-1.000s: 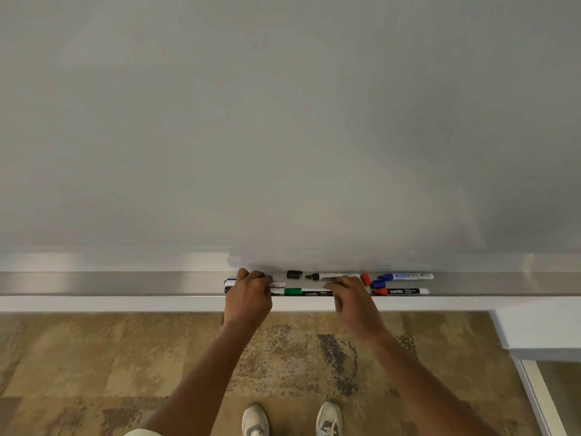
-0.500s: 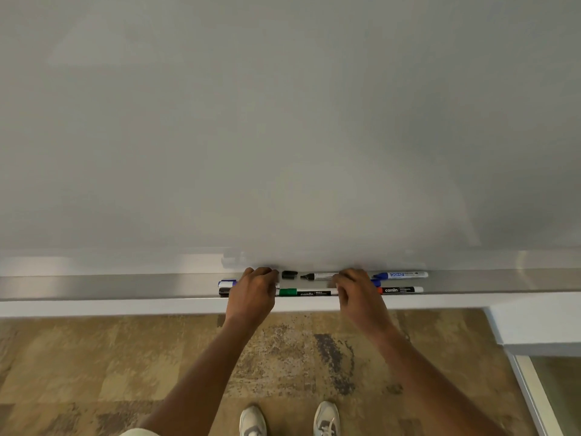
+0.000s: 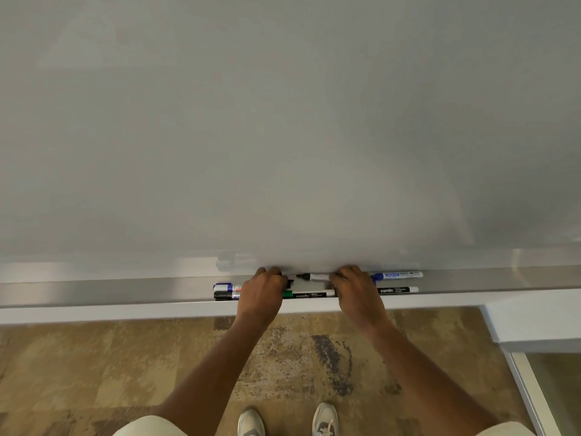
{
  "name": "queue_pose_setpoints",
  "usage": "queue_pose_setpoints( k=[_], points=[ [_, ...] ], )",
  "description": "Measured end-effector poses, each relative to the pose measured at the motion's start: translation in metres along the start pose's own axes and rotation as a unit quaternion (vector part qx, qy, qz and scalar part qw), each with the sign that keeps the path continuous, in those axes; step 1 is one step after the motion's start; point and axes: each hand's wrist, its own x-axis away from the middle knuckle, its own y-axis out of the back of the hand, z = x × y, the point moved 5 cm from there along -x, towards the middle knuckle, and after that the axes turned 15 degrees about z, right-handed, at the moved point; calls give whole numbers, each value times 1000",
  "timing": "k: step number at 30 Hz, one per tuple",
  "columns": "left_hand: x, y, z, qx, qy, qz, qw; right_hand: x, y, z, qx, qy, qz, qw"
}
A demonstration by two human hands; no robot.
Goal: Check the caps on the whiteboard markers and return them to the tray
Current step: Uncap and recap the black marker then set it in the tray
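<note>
Over the tray (image 3: 125, 292), both hands (image 3: 262, 294) curled.

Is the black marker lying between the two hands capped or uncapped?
Uncapped. The white-barrelled black marker lies in the metal tray with its dark tip bare, pointing at the left hand, where a loose black cap sits.

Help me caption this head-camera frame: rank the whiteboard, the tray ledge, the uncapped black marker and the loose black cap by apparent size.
1. whiteboard, fills most of the view
2. tray ledge, spans the full width
3. uncapped black marker, its back end under the right hand
4. loose black cap, partly hidden by the left hand
</note>
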Motion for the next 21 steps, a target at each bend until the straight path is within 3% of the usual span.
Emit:
queue_pose_setpoints(
  k=[12, 21],
  points=[
    [-3, 0, 5, 117, 23, -16, 993, 3, 1, 1, 47, -3, 0, 999],
    [19, 33, 6, 224, -51, -132, 964, 22, 19, 4, 4, -3, -46, 999]
  ],
)
